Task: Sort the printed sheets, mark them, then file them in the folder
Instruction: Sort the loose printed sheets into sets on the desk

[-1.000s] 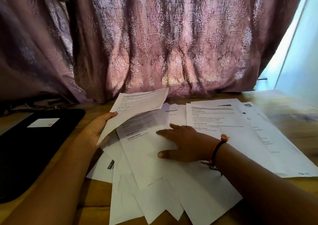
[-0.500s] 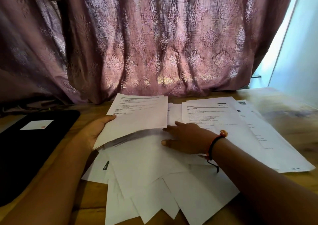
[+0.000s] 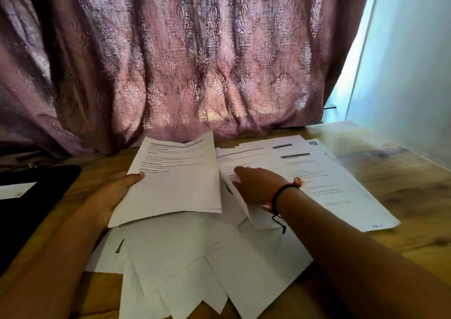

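Printed sheet (image 3: 175, 182) clamped in left hand (image 3: 114, 194); right hand (image 3: 261, 186) laid on spread sheets (image 3: 336, 186), grip unclear.

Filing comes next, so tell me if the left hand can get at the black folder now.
Probably yes: the black folder lies just beside the left hand with nothing between, though that hand grips a printed sheet.

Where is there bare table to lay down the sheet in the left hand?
Bare wood on the right, between the spread sheets and the wall. A narrower strip lies between the black folder and the pile, though the left arm crosses it. The middle is crowded with overlapping sheets.
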